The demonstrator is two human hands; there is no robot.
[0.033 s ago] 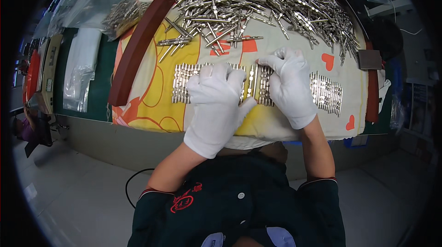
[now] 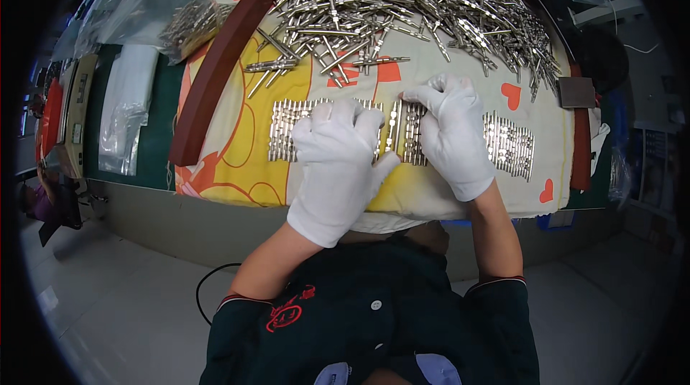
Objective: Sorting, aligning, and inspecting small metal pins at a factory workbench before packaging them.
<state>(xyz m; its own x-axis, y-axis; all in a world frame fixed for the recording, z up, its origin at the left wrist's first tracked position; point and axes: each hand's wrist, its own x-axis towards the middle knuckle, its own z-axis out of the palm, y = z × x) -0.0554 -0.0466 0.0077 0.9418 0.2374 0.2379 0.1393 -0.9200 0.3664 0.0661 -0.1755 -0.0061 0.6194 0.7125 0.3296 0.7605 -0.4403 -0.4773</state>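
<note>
Slim silver metal bits [image 2: 509,145] with notched middles lie side by side in a row across the patterned cloth [image 2: 460,202]. My left hand [image 2: 336,148], in a white glove, rests over the left part of this row with fingers bent and thumb stretched out to the right. A narrow gap parts two loose bits [image 2: 392,125] from the groups on either side. At the right of the gap, my gloved right hand [image 2: 454,130] has its fingers curled, index tip at the upper ends of a small group [image 2: 412,133] and thumb against its side. Its other fingertips are hidden.
Beyond the row lies a large loose heap of similar bits [image 2: 402,4]. Dark red wooden bars [image 2: 215,76] flank the cloth. On the left are clear plastic bags [image 2: 129,108] and a beige device [image 2: 75,116]. A person [image 2: 42,195] sits at the far left.
</note>
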